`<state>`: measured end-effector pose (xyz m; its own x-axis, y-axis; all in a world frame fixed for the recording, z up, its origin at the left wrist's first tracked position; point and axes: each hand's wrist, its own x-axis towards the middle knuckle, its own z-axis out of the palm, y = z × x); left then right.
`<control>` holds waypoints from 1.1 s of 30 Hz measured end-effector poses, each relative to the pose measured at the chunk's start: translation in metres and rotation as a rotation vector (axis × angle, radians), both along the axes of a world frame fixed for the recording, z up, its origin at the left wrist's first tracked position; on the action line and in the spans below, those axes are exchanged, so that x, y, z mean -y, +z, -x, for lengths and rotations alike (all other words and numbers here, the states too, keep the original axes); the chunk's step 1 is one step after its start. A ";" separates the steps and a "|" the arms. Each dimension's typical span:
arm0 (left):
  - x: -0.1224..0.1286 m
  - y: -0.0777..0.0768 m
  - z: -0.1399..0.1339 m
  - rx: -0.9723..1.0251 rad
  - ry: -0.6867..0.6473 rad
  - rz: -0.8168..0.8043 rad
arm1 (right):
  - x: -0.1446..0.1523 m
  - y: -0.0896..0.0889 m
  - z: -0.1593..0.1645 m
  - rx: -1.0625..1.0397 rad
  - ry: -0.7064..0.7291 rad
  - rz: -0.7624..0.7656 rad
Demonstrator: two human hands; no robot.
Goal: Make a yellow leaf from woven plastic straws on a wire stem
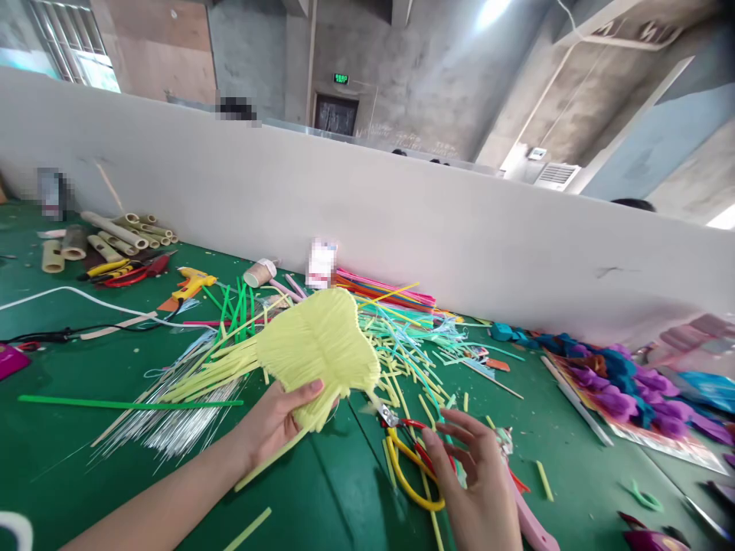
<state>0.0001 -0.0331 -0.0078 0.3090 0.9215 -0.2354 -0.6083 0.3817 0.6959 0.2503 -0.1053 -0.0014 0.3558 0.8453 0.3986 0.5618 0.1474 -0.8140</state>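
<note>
My left hand (281, 417) is closed on the lower part of a pale yellow, fuzzy leaf-like piece (321, 340) that appears to be made of pipe cleaners. Loose strands trail from its left side and bottom. Just right of the piece, my right hand (471, 467) is loosely bent around the red handles of small cutters (419, 440). Their metal jaws are close to the piece's lower right edge, where a thin wisp sticks out. Yellow-handled scissors (410, 478) lie below the cutters; the leaf piece or cutters hide their blades.
Cut pipe cleaners (402, 360) and a silver wire bundle (178, 413) spread over the green table (321, 497). Bamboo tubes (115, 233), pliers (138, 269) and a yellow glue gun (192, 283) lie left. Purple and blue fuzzy pieces (625, 383) lie right. A white partition (459, 229) stands behind.
</note>
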 end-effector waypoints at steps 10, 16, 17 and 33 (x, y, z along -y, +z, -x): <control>0.013 0.001 -0.007 -0.224 0.170 -0.090 | 0.015 -0.020 0.111 -0.191 0.453 0.366; 0.013 0.006 -0.002 -0.426 0.242 -0.151 | 0.005 -0.008 0.097 -0.219 0.355 0.321; 0.014 0.007 -0.002 -0.446 0.258 -0.155 | 0.005 -0.006 0.095 -0.207 0.357 0.344; 0.014 -0.007 -0.004 -0.458 0.217 -0.204 | -0.003 0.003 0.084 -0.311 0.182 0.027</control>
<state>0.0042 -0.0468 -0.0153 0.0143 0.9937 -0.1112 -0.2750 0.1109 0.9550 0.1661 -0.1021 0.0015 0.2988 0.9150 0.2712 0.2530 0.1981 -0.9470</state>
